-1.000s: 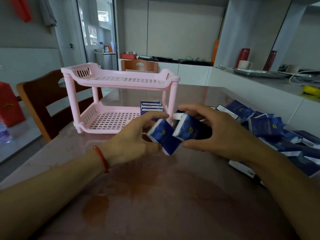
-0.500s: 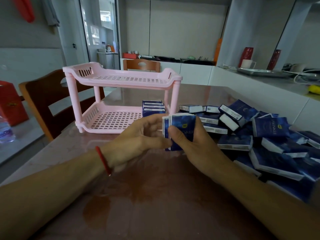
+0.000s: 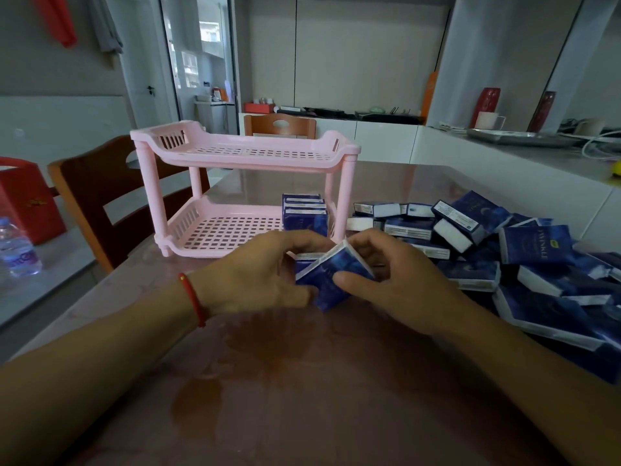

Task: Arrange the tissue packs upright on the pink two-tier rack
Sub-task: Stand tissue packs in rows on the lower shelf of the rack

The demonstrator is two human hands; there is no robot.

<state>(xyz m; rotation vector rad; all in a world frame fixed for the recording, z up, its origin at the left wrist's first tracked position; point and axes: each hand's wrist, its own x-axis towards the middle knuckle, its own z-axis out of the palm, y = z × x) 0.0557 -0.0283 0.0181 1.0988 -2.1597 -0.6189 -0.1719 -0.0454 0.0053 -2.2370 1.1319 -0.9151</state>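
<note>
**Two packs in hand, rack just ahead**

At the far left a water bottle [image 3: 18, 247] stands on a lower surface beside a wooden chair [image 3: 100, 200]. Next comes the pink rack [image 3: 242, 159], upright on the brown table [image 3: 302, 381]. Its top tier looks bare; on the right end of its bottom tier a short row of packs [image 3: 304, 215] stands on edge, while the rest of that tier shows only open grid.

In front of the rack, the left hand [image 3: 255, 274] curls around the left side of the held packs [image 3: 331, 277], thumb below and fingers above. These blue packs, seemingly two pressed face to face, sit tilted, the long axis leaning up and to the right instead of vertical. The right hand [image 3: 393, 280] pinches the same bundle from the other side, thumb on the front face.

Further right, a loose pile of packs [image 3: 504, 257] sprawls across the table.

The open space on the bottom tier lies ahead and slightly left of the hands, just beyond them. The left hand is the nearer one, so a short push forward, with the bundle first turned upright, would likely seat it beside the standing row.
</note>
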